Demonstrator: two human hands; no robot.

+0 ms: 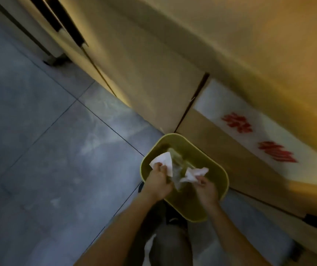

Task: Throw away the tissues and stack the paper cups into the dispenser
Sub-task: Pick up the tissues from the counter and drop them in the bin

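A yellow-green waste bin [223,181] stands on the floor against a cardboard box. My left hand [158,182] is over the bin's left side, shut on a white tissue [164,160] that sticks up from its fingers. My right hand [205,189] is over the bin's middle, pinching a second crumpled white tissue [194,173]. Both tissues hang inside the bin's opening. Something pale and clear lies inside the bin below them. No paper cups or dispenser are in view.
A cardboard box [230,150] with a white strip and red characters lies to the bin's right. A beige cabinet front [144,73] rises behind. Grey floor tiles [48,141] spread to the left. My legs are below the bin.
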